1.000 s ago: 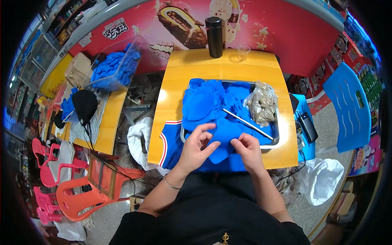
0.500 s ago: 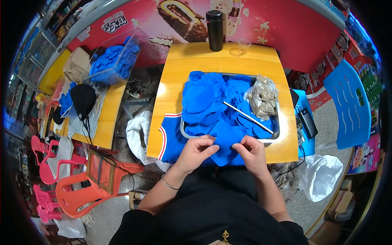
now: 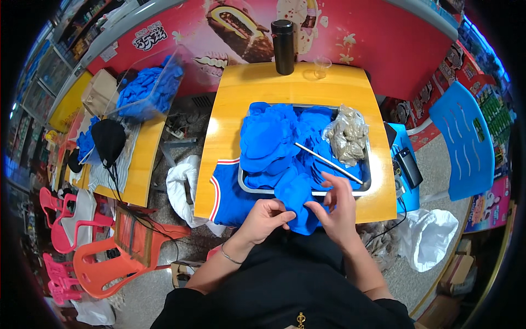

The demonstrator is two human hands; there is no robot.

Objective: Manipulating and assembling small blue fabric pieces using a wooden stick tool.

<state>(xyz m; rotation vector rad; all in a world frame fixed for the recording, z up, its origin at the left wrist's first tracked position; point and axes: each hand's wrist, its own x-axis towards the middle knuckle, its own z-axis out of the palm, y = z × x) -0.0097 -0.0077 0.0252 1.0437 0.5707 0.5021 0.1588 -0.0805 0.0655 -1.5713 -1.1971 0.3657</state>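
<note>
A thin, flat blue piece with rounded edges [image 3: 296, 196], apparently cloth, hangs in front of me over the table's near edge. The thumb and fingers of my left hand [image 3: 263, 221] pinch its left side. My right hand [image 3: 341, 215] has its thumb against the right side, while its fingers are raised and spread apart. Just beyond is a metal tray [image 3: 262, 191] heaped with similar blue pieces [image 3: 269, 134]. Across the heap lies a slim white stick [image 3: 330, 163]. A clear plastic bag of greyish-brown bits [image 3: 347, 137] rests at the tray's right side.
Blue cloth with red-and-white trim [image 3: 223, 189] lies left of the tray. A black flask [image 3: 284, 48] and clear cup [image 3: 321, 68] stand at the table's back. Left is another table with a clear bin of blue pieces [image 3: 148, 90]; right, a blue chair [image 3: 464, 142].
The right fingers have opened from their pinch and lifted, leaving the thumb at the piece. The piece has turned and come slightly nearer; the left hand still pinches it.
</note>
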